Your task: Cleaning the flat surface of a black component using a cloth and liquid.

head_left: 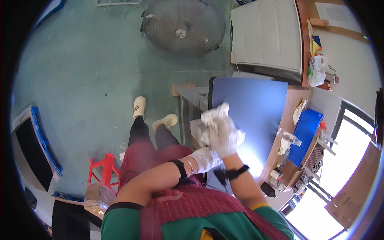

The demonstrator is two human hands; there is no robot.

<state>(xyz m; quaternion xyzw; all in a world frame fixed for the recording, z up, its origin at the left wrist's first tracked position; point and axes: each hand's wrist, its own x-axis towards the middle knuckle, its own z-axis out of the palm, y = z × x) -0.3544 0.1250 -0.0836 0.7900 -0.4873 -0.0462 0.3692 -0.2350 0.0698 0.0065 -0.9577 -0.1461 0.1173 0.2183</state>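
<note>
Both of my hands wear white gloves. My right hand (224, 140) is closed on a bunched white cloth (216, 114), over the left part of a smooth blue-grey panel (256, 104). My left hand (206, 159) is by the panel's near left edge, just below and left of my right hand. My right wrist partly covers it, and its fingers are hidden. The panel reflects a bright patch of light at its near end. Whether the cloth touches the surface is hard to tell.
A large floor fan (182, 30) stands ahead. Behind me on the left is a red stool (106, 170) with a wrapped box (96, 198). To the right, a blue bin (306, 136), a clear bottle (290, 136) and assorted items crowd the bench. White panels (266, 34) stand beyond.
</note>
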